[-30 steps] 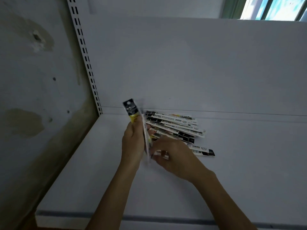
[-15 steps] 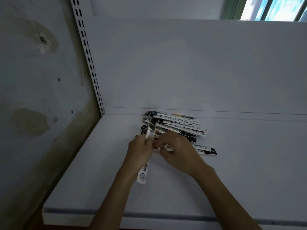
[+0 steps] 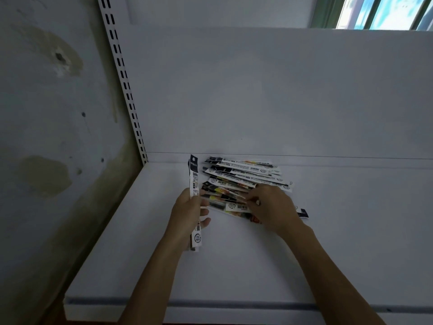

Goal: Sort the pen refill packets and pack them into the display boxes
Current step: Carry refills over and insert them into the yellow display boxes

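A long white refill packet (image 3: 194, 184) with a black top end is gripped in the left hand (image 3: 190, 210); it is held nearly upright, its black end projecting above the hand and its barcoded lower end (image 3: 196, 238) projecting below the palm, beside the left wrist. A second packet appears to be pressed behind it, though this cannot be told for certain. The left fingers are closed around the packet's middle. The right hand (image 3: 273, 207) is laid palm down on the near part of a pile (image 3: 243, 177) of packets, its fingertips (image 3: 250, 200) pinched on a packet edge in the pile; whether that packet is actually gripped or only touched cannot be told. The pile is spread in a loose fan beyond and under the right hand, just right of the left hand, the packets lying flat and overlapping, most with black ends toward the left. One black packet end (image 3: 303, 212) is seen protruding to the right of the right wrist. All is borne on a white shelf (image 3: 234, 273), with a white back panel (image 3: 257, 90) beyond the hands. A slotted upright (image 3: 121, 73) and a stained wall (image 3: 46, 113) are found to the left of the left hand. A window (image 3: 384, 11) is seen far above the right hand.
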The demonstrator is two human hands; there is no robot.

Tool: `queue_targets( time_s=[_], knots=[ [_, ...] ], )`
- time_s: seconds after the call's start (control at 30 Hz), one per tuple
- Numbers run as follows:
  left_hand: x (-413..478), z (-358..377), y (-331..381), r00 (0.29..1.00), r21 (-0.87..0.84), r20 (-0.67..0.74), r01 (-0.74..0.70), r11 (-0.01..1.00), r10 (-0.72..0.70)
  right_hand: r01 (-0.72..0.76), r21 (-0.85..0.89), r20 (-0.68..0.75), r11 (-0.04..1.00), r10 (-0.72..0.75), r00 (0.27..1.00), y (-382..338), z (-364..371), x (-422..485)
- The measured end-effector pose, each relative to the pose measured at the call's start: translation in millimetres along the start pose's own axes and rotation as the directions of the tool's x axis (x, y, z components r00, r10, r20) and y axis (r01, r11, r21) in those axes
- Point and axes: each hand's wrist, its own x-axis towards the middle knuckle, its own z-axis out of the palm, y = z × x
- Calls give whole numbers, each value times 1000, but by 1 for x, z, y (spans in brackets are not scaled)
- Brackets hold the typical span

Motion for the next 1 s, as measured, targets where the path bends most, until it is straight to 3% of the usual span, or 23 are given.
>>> queue_targets(
  time_s=[0.13,0.2,0.33,0.47,0.6,0.7,0.83,1.0],
  knots=[
    [-2,0,-1,1000,-24,-1,-5,1000,5,-20,138,-200,990,48,979,-10,-3,-7],
    [-1,4,0,1000,-75,-17,-2,997,1,94,236,-304,967,-18,953,-24,-6,-12],
    [0,15,1,995,-27,-3,-104,994,104,282,239,-266,929,-217,939,-62,-1,-27],
    [-5,21,0,973,9,-25,-230,973,230,331,279,-211,901,-279,937,-67,-1,-35],
    [-11,36,2,948,82,58,-316,945,312,127,324,-276,937,-35,961,-11,-20,-52],
    [-20,62,5,906,183,105,-424,887,411,-107,335,-306,936,216,927,48,-41,-77],
    [-36,117,12,854,60,227,-491,869,467,-341,328,-369,881,452,812,114,-81,-127],
    [-76,213,4,843,-186,417,-287,940,340,-511,378,-453,772,636,625,188,-132,-208]
  ],
)
